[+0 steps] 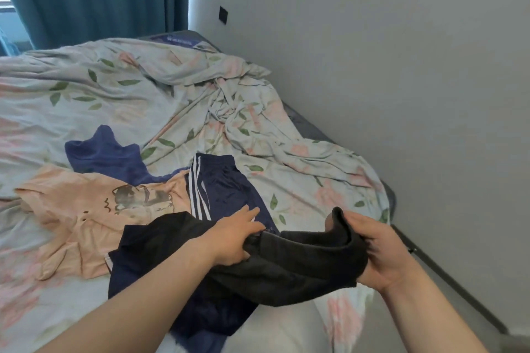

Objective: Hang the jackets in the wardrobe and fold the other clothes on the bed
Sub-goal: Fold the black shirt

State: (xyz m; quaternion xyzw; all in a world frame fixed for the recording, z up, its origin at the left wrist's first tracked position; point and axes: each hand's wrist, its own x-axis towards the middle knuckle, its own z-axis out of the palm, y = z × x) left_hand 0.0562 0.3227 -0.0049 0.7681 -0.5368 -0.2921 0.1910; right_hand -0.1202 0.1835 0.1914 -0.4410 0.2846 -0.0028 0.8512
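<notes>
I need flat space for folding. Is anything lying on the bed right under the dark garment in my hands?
Yes. The navy striped garment lies directly beneath the dark garment, and the peach T-shirt sits just left of it.

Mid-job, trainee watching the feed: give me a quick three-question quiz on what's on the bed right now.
1. True or false: the left hand and the right hand both hold the dark grey garment.
2. Which lies on the bed just left of the navy shorts? A) a peach T-shirt B) a red towel C) a white pillow
3. Fill the blank: the navy shorts bear ___ white stripes down the side.
Key: 1 true; 2 A; 3 three.
</notes>
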